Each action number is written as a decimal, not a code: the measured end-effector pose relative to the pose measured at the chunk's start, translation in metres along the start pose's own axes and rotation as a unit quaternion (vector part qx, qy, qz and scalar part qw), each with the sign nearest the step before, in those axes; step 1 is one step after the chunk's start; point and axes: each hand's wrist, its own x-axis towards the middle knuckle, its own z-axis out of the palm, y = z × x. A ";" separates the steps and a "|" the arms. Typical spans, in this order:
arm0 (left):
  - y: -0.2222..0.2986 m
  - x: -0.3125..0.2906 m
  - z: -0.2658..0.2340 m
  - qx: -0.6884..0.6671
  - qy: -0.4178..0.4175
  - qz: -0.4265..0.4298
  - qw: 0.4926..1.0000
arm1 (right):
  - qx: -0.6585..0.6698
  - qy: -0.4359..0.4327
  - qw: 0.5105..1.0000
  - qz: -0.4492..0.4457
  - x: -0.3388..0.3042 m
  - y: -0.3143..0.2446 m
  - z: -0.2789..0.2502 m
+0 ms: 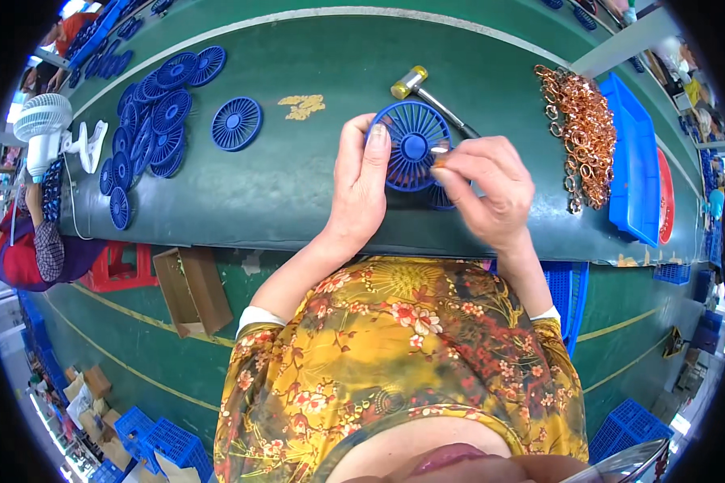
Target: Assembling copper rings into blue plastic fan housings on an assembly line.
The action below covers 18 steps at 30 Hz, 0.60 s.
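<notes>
Head view: blue grille held above the table, about midway along the near edge. Left hand closed on its left rim, thumb on top; right hand pinches a small shiny piece at the right rim, partly hidden. Best, I judge: rim steady, pinch light. Hammer crowds the right hand; copper rings heap toward the table's right edge, loose grilles toward its left.

Nothing to read out right now; no word, number or sign comes clear on the blue grille, none on the hammer, none on the white fan; and out at the edges it's all too small, too blurred for lettering.
</notes>
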 end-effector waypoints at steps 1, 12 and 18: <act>0.002 -0.001 0.001 -0.032 -0.015 -0.011 0.999 | 0.002 0.009 1.000 -0.005 0.003 -0.003 0.006; -0.012 -0.014 0.003 -0.084 -0.034 0.001 0.996 | -0.103 0.032 0.989 0.101 -0.004 -0.012 0.042; 0.021 -0.007 -0.015 -0.241 -0.134 -0.063 0.959 | -0.090 0.032 0.995 -0.018 0.003 -0.012 0.017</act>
